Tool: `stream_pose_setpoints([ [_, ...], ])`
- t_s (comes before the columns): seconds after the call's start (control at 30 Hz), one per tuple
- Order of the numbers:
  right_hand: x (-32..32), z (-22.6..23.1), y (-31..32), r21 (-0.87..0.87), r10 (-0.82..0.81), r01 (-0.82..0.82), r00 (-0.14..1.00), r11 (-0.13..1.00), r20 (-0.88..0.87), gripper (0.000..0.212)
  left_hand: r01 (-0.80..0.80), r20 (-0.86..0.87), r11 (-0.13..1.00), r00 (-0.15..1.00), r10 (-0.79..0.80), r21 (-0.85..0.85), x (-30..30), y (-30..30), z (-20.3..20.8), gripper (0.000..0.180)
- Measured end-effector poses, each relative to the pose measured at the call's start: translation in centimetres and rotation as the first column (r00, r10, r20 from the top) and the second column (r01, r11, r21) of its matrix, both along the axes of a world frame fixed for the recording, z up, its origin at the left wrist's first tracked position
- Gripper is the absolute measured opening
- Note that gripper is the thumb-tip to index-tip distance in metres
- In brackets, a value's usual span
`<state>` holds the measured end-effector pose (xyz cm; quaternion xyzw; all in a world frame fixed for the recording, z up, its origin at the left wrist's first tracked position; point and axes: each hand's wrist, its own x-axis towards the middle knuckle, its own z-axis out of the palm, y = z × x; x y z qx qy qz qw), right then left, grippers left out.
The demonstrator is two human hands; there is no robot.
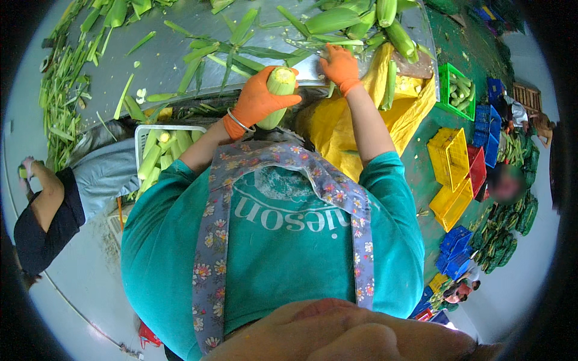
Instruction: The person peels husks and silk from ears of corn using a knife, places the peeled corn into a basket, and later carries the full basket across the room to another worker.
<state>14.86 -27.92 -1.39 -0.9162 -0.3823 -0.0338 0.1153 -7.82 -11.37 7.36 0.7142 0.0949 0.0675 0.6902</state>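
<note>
An ear of corn in pale green husk stands nearly upright in my left hand, its trimmed end facing up. Orange gloves cover both hands, and a bracelet circles my left wrist. My right hand is at the near edge of the metal table, fingers apart, among loose husk leaves. Nothing held shows in it, though the underside of the hand is hidden. Several unhusked ears are piled just beyond my right hand.
Left of me a white crate holds several ears. A yellow sack hangs at the table's right. Green, yellow and blue crates stand on the floor. A person in dark clothing is at the left.
</note>
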Motion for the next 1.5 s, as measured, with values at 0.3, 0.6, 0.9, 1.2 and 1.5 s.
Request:
stream_pose_setpoints([
  [0.3,0.1,-1.0,-1.1,0.077,-0.066,0.067,0.998,0.995,-0.015,0.029,-0.103,0.099,0.991,0.989,0.112,-0.091,-2.0,2.0,0.6,0.045],
  [0.6,-13.8,6.0,-3.4,0.196,0.699,0.854,-0.240,0.482,-0.674,0.056,-0.045,0.224,0.663,0.923,0.314,-0.747,3.2,0.3,-0.2,0.039],
  [0.9,-14.5,7.8,-10.7,0.359,0.305,0.791,0.228,0.496,-0.925,0.046,0.199,0.236,0.642,0.818,-0.525,0.740,5.4,-2.2,5.3,0.091],
  [1.2,-16.3,6.2,-16.0,0.464,-0.344,0.448,0.892,0.764,-0.294,0.033,0.621,-0.143,0.707,0.776,-0.614,0.339,7.5,-7.5,-4.2,0.065],
  [1.5,-18.7,6.3,-14.5,0.317,-0.463,0.476,0.878,0.821,-0.119,0.035,0.606,-0.148,0.719,0.789,-0.596,0.341,6.3,-9.3,-2.7,0.057],
])
